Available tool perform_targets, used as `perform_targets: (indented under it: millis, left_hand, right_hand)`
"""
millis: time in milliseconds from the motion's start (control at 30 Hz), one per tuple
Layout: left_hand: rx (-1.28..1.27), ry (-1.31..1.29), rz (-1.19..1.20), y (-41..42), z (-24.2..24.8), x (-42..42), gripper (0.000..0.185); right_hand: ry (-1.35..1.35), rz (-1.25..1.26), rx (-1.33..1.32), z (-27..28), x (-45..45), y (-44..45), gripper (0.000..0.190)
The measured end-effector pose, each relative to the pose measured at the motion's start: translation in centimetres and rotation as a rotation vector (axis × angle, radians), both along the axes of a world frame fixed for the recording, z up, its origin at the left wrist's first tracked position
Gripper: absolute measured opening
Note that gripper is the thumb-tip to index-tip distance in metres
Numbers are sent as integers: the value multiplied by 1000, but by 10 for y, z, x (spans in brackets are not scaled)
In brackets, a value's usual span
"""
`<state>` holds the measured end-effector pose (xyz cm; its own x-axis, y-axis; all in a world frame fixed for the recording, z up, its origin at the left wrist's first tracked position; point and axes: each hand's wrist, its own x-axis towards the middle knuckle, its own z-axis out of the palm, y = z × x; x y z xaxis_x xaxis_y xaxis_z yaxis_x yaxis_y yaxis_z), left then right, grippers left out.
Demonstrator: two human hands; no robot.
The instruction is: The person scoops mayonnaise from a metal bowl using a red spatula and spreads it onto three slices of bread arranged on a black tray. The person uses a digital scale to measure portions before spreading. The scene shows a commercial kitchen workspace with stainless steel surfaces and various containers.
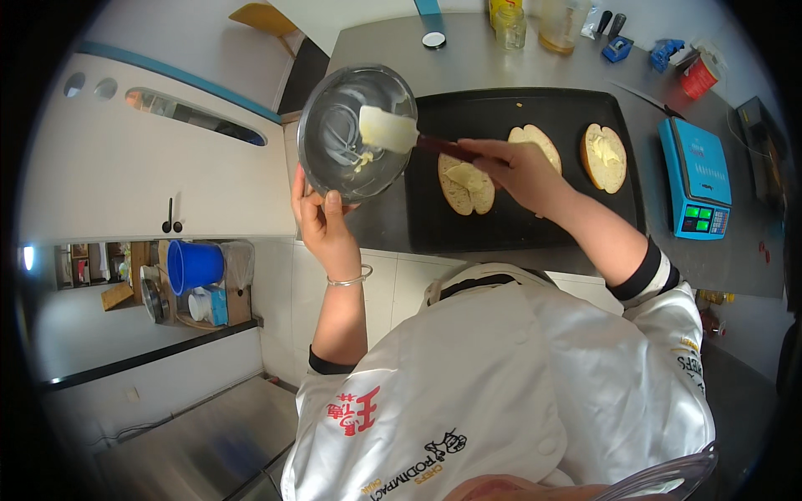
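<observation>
My left hand (326, 225) grips the rim and underside of a metal mixing bowl (357, 134), which is tilted and has smears of a pale yellow spread inside. In my right hand (523, 175) is a spatula (388, 129) with a dark handle; its blade, coated with the same spread, is over the bowl's right side. Split bread pieces lie on a black baking tray (526, 232): the left piece (467, 188) and the right piece (604, 158) each bear a dollop of spread. The middle piece (532, 134) is partly hidden by my right hand.
Right of the tray stand a blue digital scale (698, 175) and a knife (645, 97). Along the table's far side are a white lid (433, 41), a glass jar (510, 31), a plastic jug (561, 28), a blue tape dispenser (617, 49) and a red can (700, 75).
</observation>
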<state>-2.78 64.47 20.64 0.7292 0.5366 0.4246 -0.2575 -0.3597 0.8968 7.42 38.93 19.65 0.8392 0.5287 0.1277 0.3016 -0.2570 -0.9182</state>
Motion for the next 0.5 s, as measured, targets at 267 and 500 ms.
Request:
perform_targets:
  millis: [267,500]
  left_hand:
    - [33,-12,-22,-12,2,-5,8]
    - [-19,45,-71,-10,-15,-4,9]
  right_hand:
    - [-464,-93,-485,-7,-7,10,28]
    - [381,250,-87,-31,-23,22,36]
